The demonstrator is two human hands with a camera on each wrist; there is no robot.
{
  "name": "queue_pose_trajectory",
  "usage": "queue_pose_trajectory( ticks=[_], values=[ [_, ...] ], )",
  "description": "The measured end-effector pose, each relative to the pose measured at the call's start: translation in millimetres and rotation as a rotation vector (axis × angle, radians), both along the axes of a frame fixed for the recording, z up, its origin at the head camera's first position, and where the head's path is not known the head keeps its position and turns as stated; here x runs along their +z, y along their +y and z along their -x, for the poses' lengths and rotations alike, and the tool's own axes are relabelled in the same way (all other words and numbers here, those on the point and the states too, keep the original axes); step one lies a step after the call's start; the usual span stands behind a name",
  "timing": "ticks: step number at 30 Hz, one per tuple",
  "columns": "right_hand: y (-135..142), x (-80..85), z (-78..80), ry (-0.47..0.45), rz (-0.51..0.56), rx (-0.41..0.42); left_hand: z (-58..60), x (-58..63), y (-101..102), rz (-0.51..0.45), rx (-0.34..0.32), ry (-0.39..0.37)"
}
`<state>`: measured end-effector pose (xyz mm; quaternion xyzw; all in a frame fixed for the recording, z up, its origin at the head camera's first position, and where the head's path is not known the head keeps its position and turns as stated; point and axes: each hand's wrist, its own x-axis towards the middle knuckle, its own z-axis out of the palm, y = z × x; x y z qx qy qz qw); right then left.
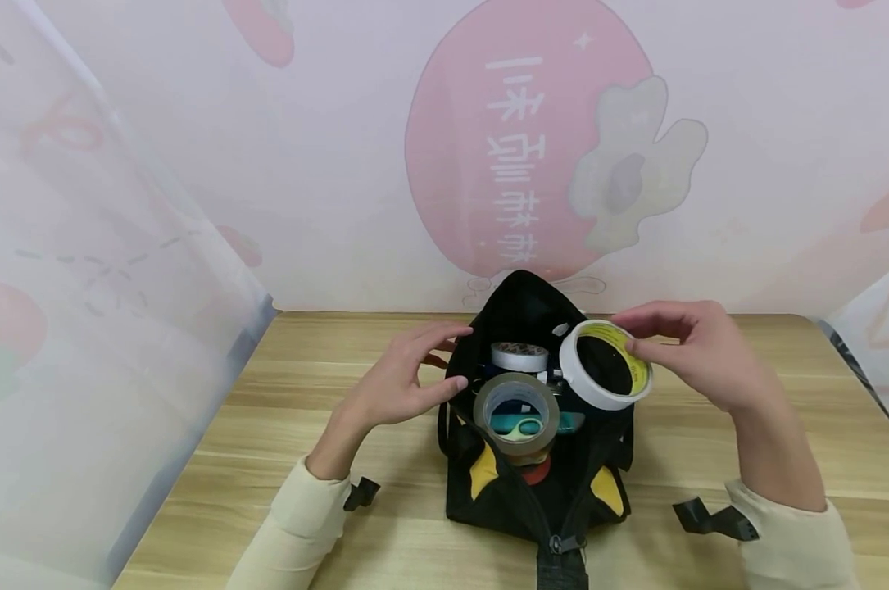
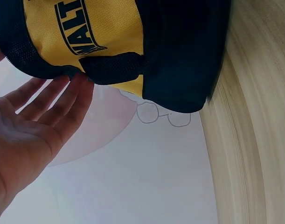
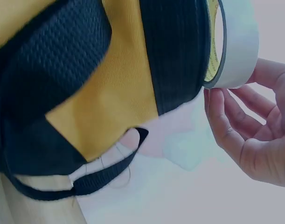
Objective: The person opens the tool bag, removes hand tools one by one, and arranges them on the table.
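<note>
A black-and-yellow tool bag (image 1: 488, 500) stands unzipped, its mouth wide. My right hand (image 1: 702, 352) pinches a large white tape roll (image 1: 599, 397) by its right rim, thumb on the near side. That roll is tilted at the bag's right edge, and its inner core is yellow. Against the bag's left rim rests my left hand (image 1: 403, 377), fingers fairly straight and spread. In the left wrist view its fingertips (image 2: 79, 86) touch the bag's side. Inside the bag are a brown tape roll (image 1: 481, 414), a smaller white tape roll (image 1: 519, 360) and a teal-handled tool (image 1: 571, 422).
The bag sits on a wooden table (image 1: 282, 369). A printed pink-and-white sheet (image 1: 326, 164) hangs behind it. A black strap with a zip pull (image 1: 565, 544) runs toward the front edge. Black straps (image 1: 713, 520) hang from both cuffs.
</note>
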<state>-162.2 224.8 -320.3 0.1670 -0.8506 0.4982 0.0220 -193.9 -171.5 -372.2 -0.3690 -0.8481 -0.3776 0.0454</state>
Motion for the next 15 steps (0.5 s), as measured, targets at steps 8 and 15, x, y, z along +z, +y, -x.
queue_pose_trajectory(
  ticks=[8, 15],
  values=[
    [26.7, -6.4, 0.1, -0.004, -0.045, -0.086, -1.1, 0.2, 0.4, -0.009, -0.007, -0.021],
    [46.0, -15.0, 5.0, -0.031, -0.033, -0.127, -1.7, 0.9, -0.9, -0.022, -0.012, -0.023]
  ],
)
